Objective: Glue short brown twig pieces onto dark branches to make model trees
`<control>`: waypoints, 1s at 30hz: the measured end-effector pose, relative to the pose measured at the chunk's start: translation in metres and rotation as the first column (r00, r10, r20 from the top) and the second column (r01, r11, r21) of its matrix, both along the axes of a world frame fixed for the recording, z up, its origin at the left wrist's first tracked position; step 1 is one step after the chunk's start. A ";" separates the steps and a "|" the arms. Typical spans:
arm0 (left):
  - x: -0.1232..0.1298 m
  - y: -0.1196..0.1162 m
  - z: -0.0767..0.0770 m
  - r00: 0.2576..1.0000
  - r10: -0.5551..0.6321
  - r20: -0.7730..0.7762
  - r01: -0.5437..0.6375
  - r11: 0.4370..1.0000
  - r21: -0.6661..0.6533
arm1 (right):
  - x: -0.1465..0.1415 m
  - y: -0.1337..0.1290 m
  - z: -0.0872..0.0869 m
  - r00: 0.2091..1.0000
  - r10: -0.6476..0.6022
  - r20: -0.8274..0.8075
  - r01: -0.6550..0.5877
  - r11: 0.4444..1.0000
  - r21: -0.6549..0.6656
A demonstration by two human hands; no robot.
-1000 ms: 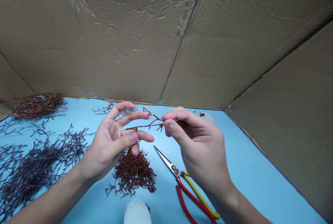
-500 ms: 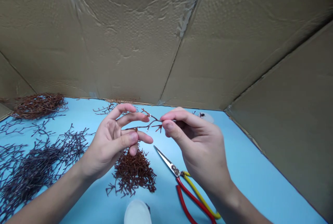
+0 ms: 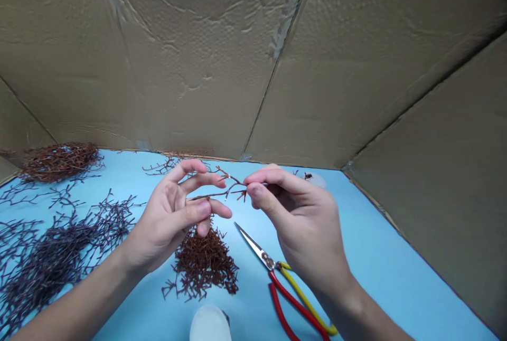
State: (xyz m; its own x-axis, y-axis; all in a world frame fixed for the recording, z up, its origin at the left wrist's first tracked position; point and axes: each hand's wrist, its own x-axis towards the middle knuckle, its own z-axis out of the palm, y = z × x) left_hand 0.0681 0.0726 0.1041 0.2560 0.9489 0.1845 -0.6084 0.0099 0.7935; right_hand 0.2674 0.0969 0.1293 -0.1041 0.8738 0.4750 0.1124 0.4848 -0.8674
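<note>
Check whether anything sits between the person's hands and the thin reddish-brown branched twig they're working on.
Nothing visible does: the thin reddish-brown branched twig rests directly against the fingers of the left hand, and the right hand pinches its end between thumb and forefinger.

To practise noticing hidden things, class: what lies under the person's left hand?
Below the left hand, a pile of reddish-brown twigs lies on the blue surface; its upper edge is hidden behind the fingers, so how far it reaches cannot be seen.

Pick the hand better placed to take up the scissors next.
The right hand, probably: it sits right beside the red-and-yellow-handled scissors, though it pinches a branched twig. The left hand is farther off, above a pile of reddish-brown twigs.
</note>
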 end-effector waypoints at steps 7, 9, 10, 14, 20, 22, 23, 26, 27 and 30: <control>0.000 0.001 0.001 0.996 0.055 -0.064 -0.052 0.998 0.044 | 0.001 -0.001 0.001 0.995 -0.063 0.074 0.059 0.996 0.062; 0.000 0.002 -0.001 0.992 0.077 -0.103 -0.070 0.995 0.067 | 0.002 -0.001 0.000 0.992 -0.083 0.093 0.074 0.993 0.094; 0.000 0.002 -0.002 0.989 0.086 -0.123 -0.077 0.994 0.080 | 0.003 -0.001 0.000 0.990 -0.094 0.102 0.082 0.990 0.111; 0.000 0.002 -0.004 0.973 0.126 -0.193 -0.104 0.987 0.124 | 0.004 0.000 0.001 0.982 -0.127 0.143 0.101 0.979 0.179; 0.003 0.001 0.000 0.952 0.155 -0.263 -0.138 0.987 0.082 | 0.004 0.000 0.005 0.962 -0.167 0.214 0.114 0.964 0.239; 0.004 0.000 0.001 0.949 0.141 -0.281 -0.130 0.990 0.057 | 0.004 0.001 0.006 0.957 -0.169 0.235 0.110 0.964 0.243; 0.004 0.000 0.001 0.947 0.133 -0.294 -0.125 0.991 0.046 | 0.004 0.001 0.006 0.955 -0.169 0.242 0.109 0.963 0.245; 0.004 -0.001 0.001 0.942 0.119 -0.315 -0.116 0.993 0.026 | 0.004 0.001 0.006 0.951 -0.174 0.257 0.109 0.962 0.249; 0.004 -0.001 0.001 0.943 0.114 -0.314 -0.112 0.993 0.025 | 0.004 0.001 0.006 0.950 -0.175 0.259 0.109 0.962 0.250; 0.004 -0.001 0.001 0.946 0.105 -0.306 -0.100 0.994 0.031 | 0.005 0.000 0.006 0.948 -0.179 0.263 0.110 0.960 0.257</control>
